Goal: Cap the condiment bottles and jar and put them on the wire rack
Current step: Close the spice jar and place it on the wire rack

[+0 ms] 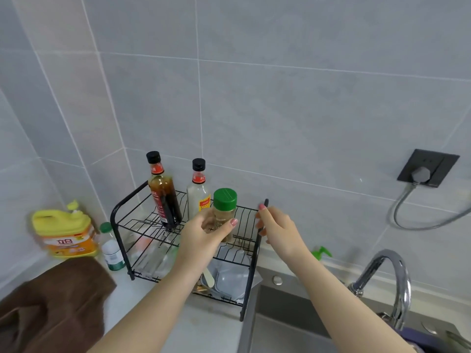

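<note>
Left hand (204, 233) grips green-capped jar (224, 212), label unreadable; right hand (277, 230) clasps rack (257, 240).

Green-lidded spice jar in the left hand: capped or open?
Capped: the green ribbed lid sits squarely on the clear spice jar gripped by the left hand.

Two capped bottles (165, 192) on wire rack (122, 212)

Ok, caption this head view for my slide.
Left hand sets capped jar on rack beside two capped bottles; right hand steadies the rack.
</note>
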